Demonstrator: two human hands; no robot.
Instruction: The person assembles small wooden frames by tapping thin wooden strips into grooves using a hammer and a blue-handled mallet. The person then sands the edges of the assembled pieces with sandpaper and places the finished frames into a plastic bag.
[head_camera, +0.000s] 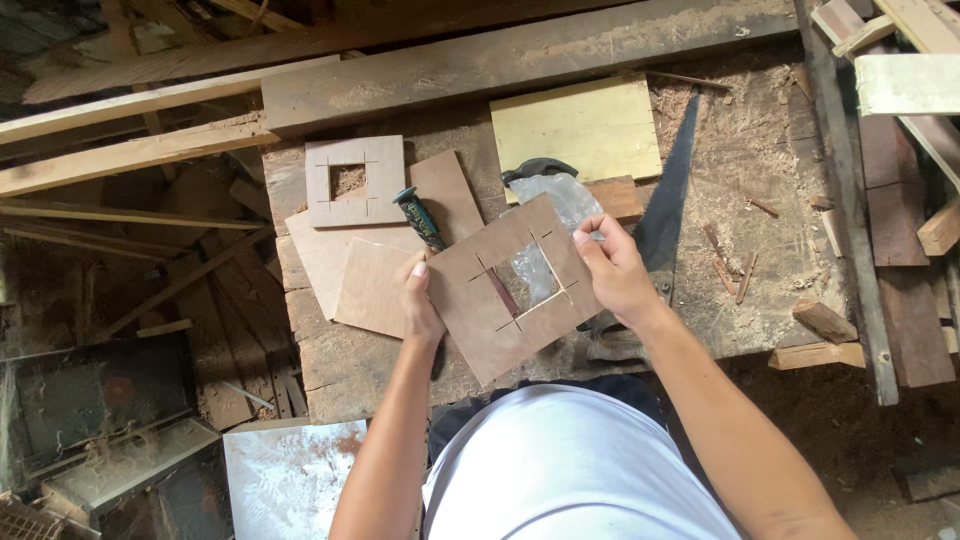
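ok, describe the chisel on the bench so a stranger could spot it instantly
Start at the sawdust-covered workbench. Left of the held plywood frame, between it and a second cut-out frame lying flat, is the chisel. It rests on plywood sheets; its dark green-and-black handle is the only such colour among bare wood.

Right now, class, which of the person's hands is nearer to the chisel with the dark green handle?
Left. The left hand grips the cut-out board's left edge just below the chisel; the right hand holds the board's far side.
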